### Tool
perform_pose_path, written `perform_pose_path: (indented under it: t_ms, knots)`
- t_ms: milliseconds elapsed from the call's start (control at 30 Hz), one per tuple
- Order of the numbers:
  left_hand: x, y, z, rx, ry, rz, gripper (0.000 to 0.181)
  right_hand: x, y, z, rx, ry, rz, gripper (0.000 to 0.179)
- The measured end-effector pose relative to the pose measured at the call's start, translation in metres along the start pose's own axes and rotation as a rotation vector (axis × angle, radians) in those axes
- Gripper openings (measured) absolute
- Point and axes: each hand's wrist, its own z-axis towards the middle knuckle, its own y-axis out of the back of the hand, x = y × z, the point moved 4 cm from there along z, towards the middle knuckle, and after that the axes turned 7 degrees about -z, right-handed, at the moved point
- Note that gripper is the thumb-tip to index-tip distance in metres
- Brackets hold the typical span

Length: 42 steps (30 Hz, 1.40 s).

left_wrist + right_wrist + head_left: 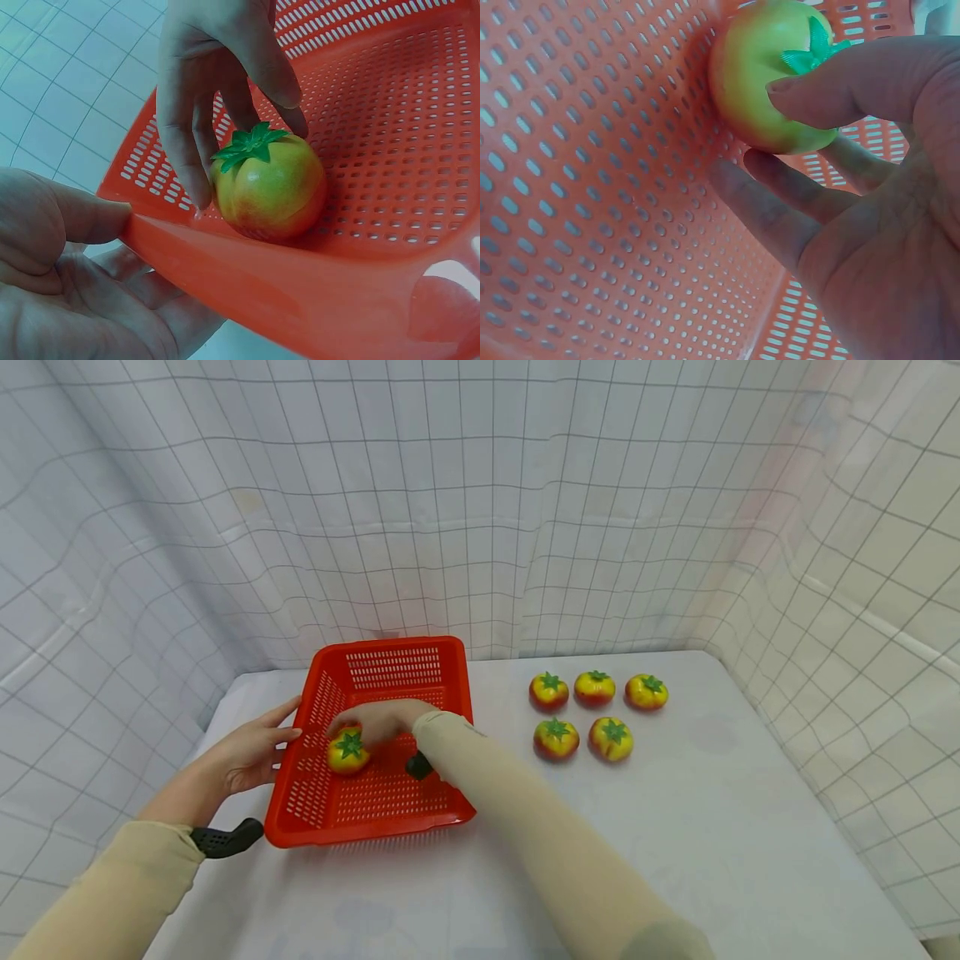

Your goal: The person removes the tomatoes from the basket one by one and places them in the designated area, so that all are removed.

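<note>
A red plastic basket (405, 793) with slotted walls stands at the left of the table. In its left part lies one yellow-and-red persimmon (347, 754) with a green leafy top, near the side wall. My right hand (382, 720) reaches into the basket around this persimmon. In the left wrist view, the right hand's fingers (196, 169) hang loosely at its far side, and the thumb is raised clear of it. Outside the left wall, my left hand (255, 747) holds the basket's rim, thumb (101, 217) on top and the other fingers below it.
Several more persimmons lie in two rows on the white table (675, 827), right of the basket, among them a front one (557, 739) and a back one (647, 692). Grid-patterned white curtains (480, 527) enclose the back and sides.
</note>
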Motion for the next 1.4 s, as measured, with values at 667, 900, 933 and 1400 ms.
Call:
perform_pose_path:
  t_ms: [667,900,933,1400]
  knots:
    - [0.0,0.003,0.003,0.021,0.012,-0.008,0.07,-0.016,-0.008,0.003,-0.002,-0.036,0.063,0.061]
    - [-0.001,0.003,0.002,0.018,0.011,-0.006,0.07,-0.016,-0.011,0.003,-0.003,-0.052,0.113,0.061]
    - [-0.001,0.003,0.002,0.017,0.009,-0.003,0.07,-0.016,-0.012,0.003,0.001,-0.058,0.137,0.062]
    - [-0.001,0.003,0.002,0.022,0.009,-0.008,0.07,-0.015,-0.015,-0.001,0.023,-0.071,0.191,0.056]
